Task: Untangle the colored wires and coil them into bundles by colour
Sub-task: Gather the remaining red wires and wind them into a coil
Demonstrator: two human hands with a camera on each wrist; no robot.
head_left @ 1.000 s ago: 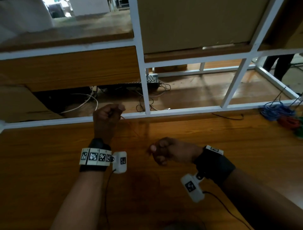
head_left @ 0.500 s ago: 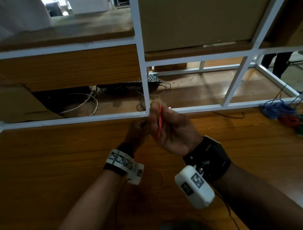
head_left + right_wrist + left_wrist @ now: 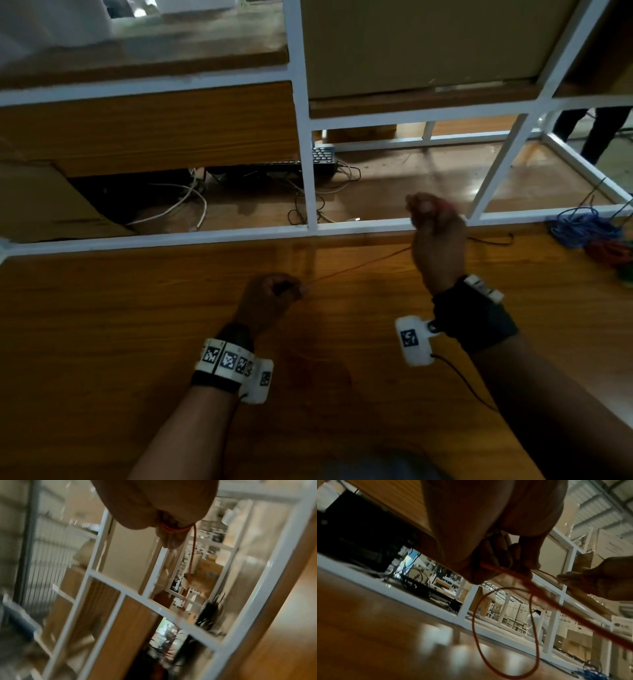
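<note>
We are in the middle of winding one thin orange wire (image 3: 359, 265) into a bundle. Near the middle of the head view, our left hand (image 3: 270, 296) sits low over the brown wooden counter (image 3: 102, 325). Its grip is closed tight, with the fingers (image 3: 498, 555) curled around the wire. In the left wrist view a loose orange loop hangs down from this fist.

From there the wire runs in a straight line up and to the right, to our right hand (image 3: 436, 236). That hand is lifted higher, with the wrist bent and the knuckles facing us. Its grip is closed too, and the right wrist view shows a few turns of orange wire wrapped around its fingers (image 3: 169, 539).

We think the next move is to bring the right hand around again to add one more turn, while the left hand lets the wire slide through slowly so it stays flat and does not twist.

Farther away, at the right edge of the head view, a messy blue wire bundle (image 3: 582, 226) lies on the counter with a red wire pile (image 3: 608, 251) touching it. Behind the counter stands a white metal frame (image 3: 308, 171).
</note>
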